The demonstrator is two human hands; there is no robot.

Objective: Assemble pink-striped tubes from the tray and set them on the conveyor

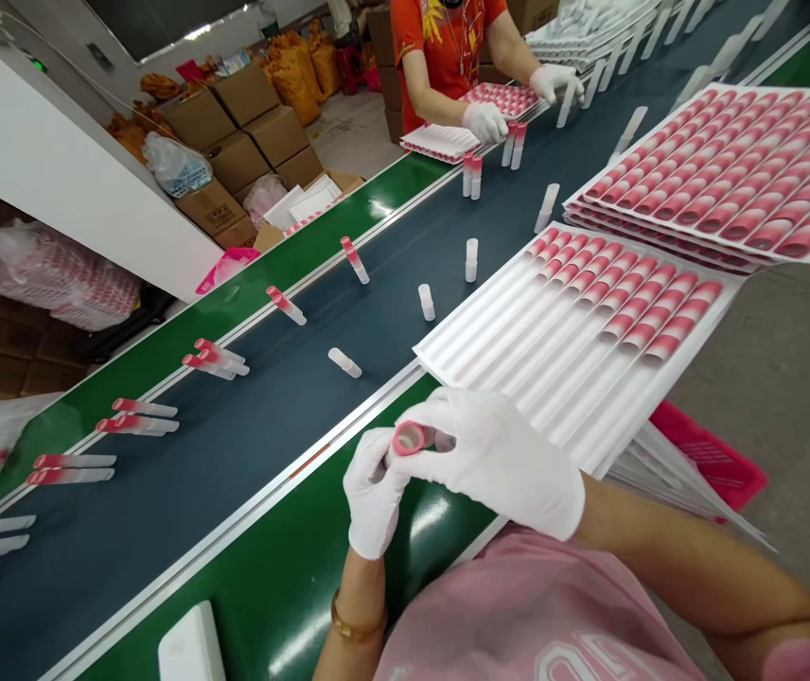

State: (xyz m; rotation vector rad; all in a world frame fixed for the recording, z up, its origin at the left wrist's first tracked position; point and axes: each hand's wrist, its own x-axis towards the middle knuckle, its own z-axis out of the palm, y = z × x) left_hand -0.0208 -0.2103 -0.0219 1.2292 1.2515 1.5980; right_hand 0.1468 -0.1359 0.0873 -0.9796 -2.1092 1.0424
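We are holding a short hollow tube between both hands, which are coming together over the near green ledge. The left hand is gripping the tube from the left, and the right hand is pinching it from the right. The round open end is facing us, showing a smooth pink rim and a paler inner wall. We are wearing white, close-fitting gloves on both hands.

To the right of the tube, a white tray is presenting long parallel channels; its far section is holding cylinders banded in pink and white. Farther right, a stack of filled trays is lying beside it.

Beyond the hands, a dark, flat belt is running diagonally between glossy green ledges. Small whitish tubes are standing along its near side, while pink-topped, translucent-looking tubes are standing along its far side. On the far side, a co-worker in an orange top is reaching toward the belt with white gloves, one hand touching pink-topped tubes.
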